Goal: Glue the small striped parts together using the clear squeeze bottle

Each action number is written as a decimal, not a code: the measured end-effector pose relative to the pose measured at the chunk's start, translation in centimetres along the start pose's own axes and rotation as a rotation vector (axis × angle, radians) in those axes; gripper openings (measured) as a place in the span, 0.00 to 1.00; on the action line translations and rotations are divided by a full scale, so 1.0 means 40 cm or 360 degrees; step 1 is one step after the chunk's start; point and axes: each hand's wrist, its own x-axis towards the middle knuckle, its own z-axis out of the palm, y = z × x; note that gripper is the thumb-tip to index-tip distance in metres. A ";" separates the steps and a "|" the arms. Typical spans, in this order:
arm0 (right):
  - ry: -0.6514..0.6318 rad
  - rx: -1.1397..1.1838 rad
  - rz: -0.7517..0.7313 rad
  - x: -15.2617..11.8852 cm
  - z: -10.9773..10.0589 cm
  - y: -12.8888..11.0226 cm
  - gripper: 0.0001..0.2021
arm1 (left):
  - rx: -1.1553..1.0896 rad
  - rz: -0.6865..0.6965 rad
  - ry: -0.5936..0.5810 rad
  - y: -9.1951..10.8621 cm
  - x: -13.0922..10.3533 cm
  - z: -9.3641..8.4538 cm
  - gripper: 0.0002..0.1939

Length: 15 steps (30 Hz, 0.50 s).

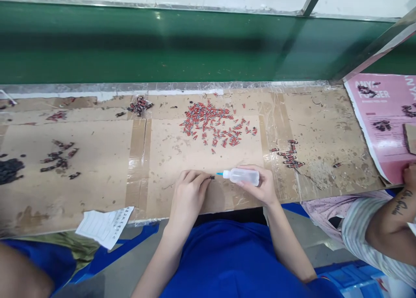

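Note:
My left hand (pixel 191 187) pinches a small dark part (pixel 212 177) between thumb and fingertips, low over the cardboard. Around a clear plastic squeeze bottle (pixel 243 176) with a white cap and a thin blue needle tip (pixel 219 173), my right hand (pixel 264 185) is closed. The bottle lies sideways in the grip, its tip pointing left, close to the dark part; whether they touch I cannot tell. Beyond both hands spreads a loose pile of small red-and-dark pieces (pixel 206 116). A smaller cluster of similar pieces (pixel 290 157) lies to the right of my right hand.
Taped cardboard (pixel 182 159) covers the bench below a green panel (pixel 130 46). More pieces (pixel 60 157) and a black heap (pixel 9 170) lie left. A paper slip (pixel 105 226) overhangs the front edge. People sit on both sides; one's arm (pixel 393 215) rests near a pink poster (pixel 373 116).

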 end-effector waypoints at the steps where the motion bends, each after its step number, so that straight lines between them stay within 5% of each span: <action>1: 0.0032 0.0095 0.0056 0.003 0.009 -0.002 0.16 | -0.0014 -0.0006 0.0012 0.000 0.002 0.001 0.10; 9: 0.0304 0.0118 0.0253 0.008 0.063 0.002 0.10 | -0.0037 -0.0046 0.0051 -0.009 0.006 0.007 0.10; 15: 0.0271 -0.0055 0.0301 0.005 0.064 0.004 0.11 | -0.0062 -0.0047 0.0007 -0.011 0.011 0.001 0.09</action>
